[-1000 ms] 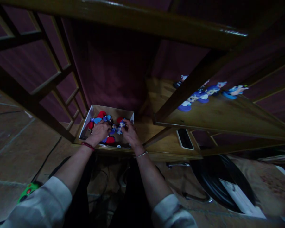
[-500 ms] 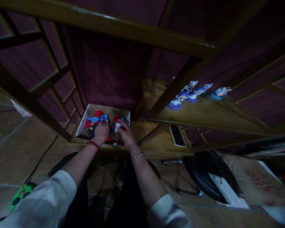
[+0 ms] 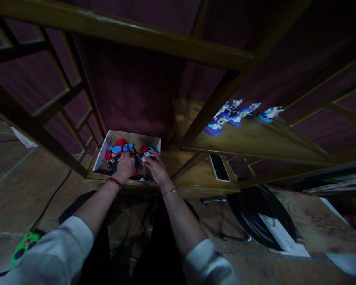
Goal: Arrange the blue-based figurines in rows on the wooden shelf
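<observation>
An open white cardboard box [image 3: 102,159] sits on the low wooden shelf, holding several small figurines with red, blue and purple parts. My left hand [image 3: 126,165] reaches into its middle, palm down, with the fingertips hidden among the dark figurines. Near the box's right side, my right hand [image 3: 156,165] has its fingers curled round a small blue-and-white figurine [image 3: 146,155]. A blue round base [image 3: 116,149] lies on top of the pile, left of my hands, beside a red piece [image 3: 121,141].
Several purple and blue figurines [image 3: 216,122] stand on the raised shelf [image 3: 255,140] to the right. A phone [image 3: 219,168] lies on the lower shelf. Wooden posts frame the box. A green controller [image 3: 26,246] is on the floor at left.
The figurine at my right hand has tilted over and sits slightly lower among the fingers. The whole view has shifted a little, and my left hand stays in the box.
</observation>
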Demonstrator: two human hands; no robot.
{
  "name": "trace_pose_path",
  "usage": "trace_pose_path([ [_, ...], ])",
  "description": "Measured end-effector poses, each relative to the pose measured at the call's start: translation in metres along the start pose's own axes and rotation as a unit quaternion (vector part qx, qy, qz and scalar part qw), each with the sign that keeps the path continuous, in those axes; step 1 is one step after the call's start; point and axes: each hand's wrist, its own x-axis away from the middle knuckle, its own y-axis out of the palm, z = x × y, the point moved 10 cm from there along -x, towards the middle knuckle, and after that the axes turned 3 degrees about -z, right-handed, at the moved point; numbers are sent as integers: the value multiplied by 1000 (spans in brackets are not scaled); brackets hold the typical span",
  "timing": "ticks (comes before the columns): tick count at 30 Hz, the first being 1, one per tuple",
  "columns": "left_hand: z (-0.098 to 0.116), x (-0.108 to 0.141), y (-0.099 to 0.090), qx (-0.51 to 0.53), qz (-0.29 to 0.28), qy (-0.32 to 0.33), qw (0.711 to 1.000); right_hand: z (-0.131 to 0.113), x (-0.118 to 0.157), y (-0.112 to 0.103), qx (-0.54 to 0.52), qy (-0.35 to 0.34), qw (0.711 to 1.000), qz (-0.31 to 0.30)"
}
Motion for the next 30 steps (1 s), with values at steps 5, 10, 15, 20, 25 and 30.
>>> trace_pose_path([
  [5,-2,1,-3,18,8,-11,1000,2,1,1,-1,10,1000,7],
  [10,0,1,-5,41,-3,1,999,0,1,-1,19,4,999,27],
  [15,-7,2,-15,75,29,-7,997,-2,-2,2,41,3,999,31],
  [20,-26,0,-14,192,41,-51,979,2,-8,4,56,0,997,46],
  [25,-41,-2,5,463,29,-106,879,4,-8,7,51,-3,998,43],
  [30,-42,7,22,703,5,-171,691,0,-5,8,34,-5,999,43],
])
